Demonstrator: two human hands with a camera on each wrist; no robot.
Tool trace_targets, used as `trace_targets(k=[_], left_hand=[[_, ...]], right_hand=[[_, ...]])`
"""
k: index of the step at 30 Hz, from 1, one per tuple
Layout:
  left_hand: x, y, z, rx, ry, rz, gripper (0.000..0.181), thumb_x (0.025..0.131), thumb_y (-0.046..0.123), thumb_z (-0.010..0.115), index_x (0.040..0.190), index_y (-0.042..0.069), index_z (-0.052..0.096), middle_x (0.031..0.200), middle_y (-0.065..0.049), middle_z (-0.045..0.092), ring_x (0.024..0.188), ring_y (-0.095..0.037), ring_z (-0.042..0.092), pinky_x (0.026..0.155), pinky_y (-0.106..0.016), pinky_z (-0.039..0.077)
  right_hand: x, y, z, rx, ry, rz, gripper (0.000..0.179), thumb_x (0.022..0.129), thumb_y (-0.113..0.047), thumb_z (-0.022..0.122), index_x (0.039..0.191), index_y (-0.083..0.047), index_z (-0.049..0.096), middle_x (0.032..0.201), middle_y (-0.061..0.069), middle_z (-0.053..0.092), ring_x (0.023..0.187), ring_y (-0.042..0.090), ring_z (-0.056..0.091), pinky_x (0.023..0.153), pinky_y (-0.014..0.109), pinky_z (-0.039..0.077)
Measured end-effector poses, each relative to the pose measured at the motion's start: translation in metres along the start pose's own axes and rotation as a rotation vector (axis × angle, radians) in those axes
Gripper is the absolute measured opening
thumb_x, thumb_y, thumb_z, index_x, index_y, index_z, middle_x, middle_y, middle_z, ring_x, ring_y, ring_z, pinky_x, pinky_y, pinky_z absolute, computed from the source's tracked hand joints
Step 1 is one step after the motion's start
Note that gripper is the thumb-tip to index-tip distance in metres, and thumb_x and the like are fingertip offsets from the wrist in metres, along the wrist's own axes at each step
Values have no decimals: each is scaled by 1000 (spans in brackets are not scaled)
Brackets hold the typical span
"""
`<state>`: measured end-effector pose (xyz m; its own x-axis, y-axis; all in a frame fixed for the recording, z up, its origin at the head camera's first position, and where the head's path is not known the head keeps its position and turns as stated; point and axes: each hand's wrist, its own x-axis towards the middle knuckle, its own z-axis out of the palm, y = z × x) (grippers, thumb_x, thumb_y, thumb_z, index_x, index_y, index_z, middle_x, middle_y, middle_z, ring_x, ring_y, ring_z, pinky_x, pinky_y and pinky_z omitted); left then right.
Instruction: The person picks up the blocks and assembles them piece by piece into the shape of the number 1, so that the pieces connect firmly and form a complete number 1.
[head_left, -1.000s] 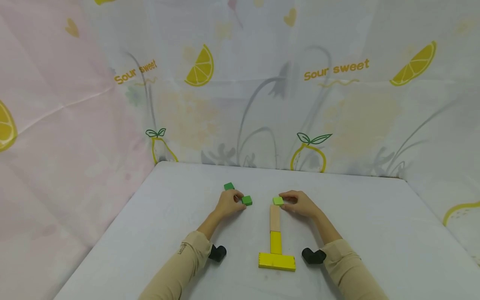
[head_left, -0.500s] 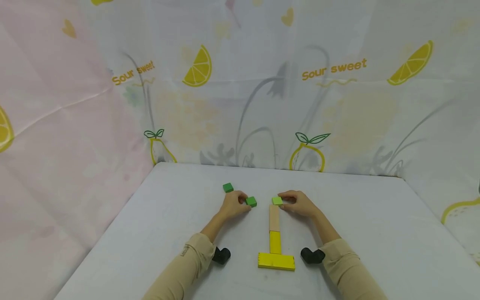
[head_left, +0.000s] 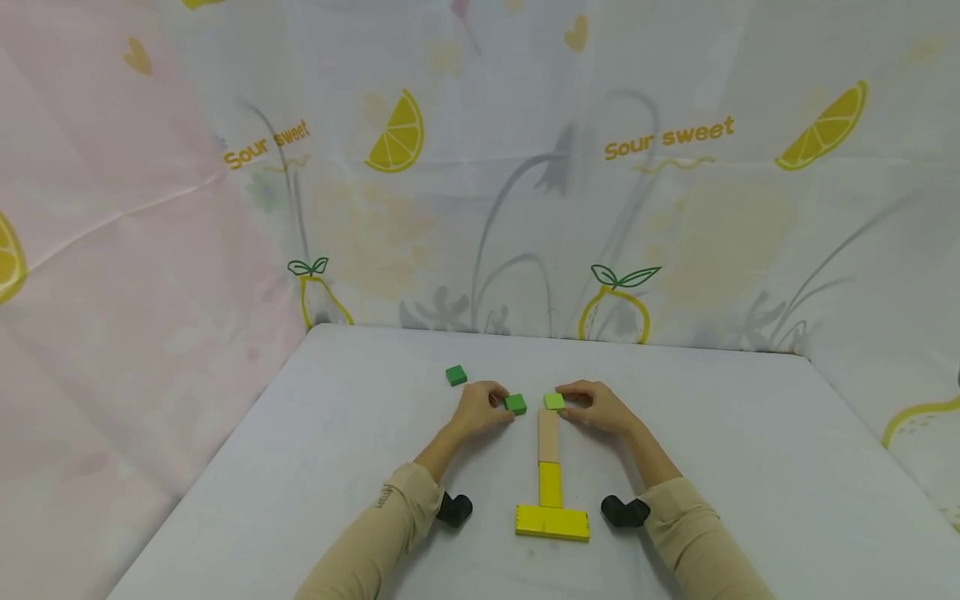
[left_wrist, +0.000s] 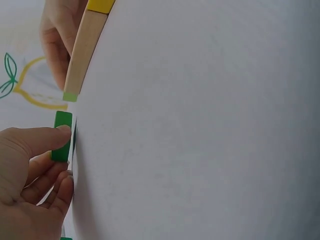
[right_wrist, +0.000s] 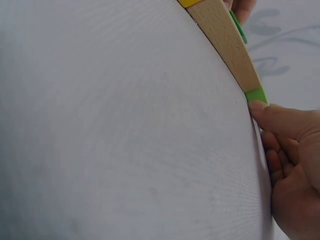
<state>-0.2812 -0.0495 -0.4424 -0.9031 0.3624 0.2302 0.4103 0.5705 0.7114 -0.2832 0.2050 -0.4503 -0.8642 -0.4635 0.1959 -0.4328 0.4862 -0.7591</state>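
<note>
My left hand pinches a dark green block between thumb and fingers. In the left wrist view that green block is held just above the table, apart from the row. My right hand pinches a light green block at the far end of a plain wooden block. The right wrist view shows the light green block touching the wooden one, with the thumb on it. Below the wooden block a yellow block continues the line to a wider yellow block lying crosswise.
Another dark green block lies on the white table, beyond the left hand. Black wrist devices sit by both sleeves. A lemon-printed cloth hangs behind the table.
My left hand has carried the dark green block to the right, closer to the light green one. My right hand has stayed in place at the light green block.
</note>
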Motion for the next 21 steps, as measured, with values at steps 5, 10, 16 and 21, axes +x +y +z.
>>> trace_targets(k=[5,10,16,21], left_hand=[[2,2,4,5,-10,-4,29,72,7,77,97,-5,67,84,-10,63,76,-15,53,67,-24,46],[4,3,7,10,-10,-4,29,73,7,76,98,-4,67,85,-10,63,77,-16,54,68,-25,46],[6,4,11,12,-16,4,29,73,7,76,98,-4,67,86,-10,64,77,-16,54,68,-24,46],[8,5,14,24,-15,8,28,73,8,76,97,-4,67,86,-9,64,77,-15,54,68,-24,46]], right_hand=[[0,-1,2,-9,2,-2,38,82,3,66,117,15,56,117,29,59,107,41,55,93,51,42],[0,0,2,-7,2,-11,38,82,5,66,117,16,55,116,30,58,107,43,54,93,53,41],[-1,3,0,-14,-6,-14,39,83,-3,68,119,11,58,117,24,60,108,37,56,94,44,44],[-1,3,-2,9,-8,-31,40,82,-5,68,118,10,59,116,24,61,107,37,56,92,36,46]])
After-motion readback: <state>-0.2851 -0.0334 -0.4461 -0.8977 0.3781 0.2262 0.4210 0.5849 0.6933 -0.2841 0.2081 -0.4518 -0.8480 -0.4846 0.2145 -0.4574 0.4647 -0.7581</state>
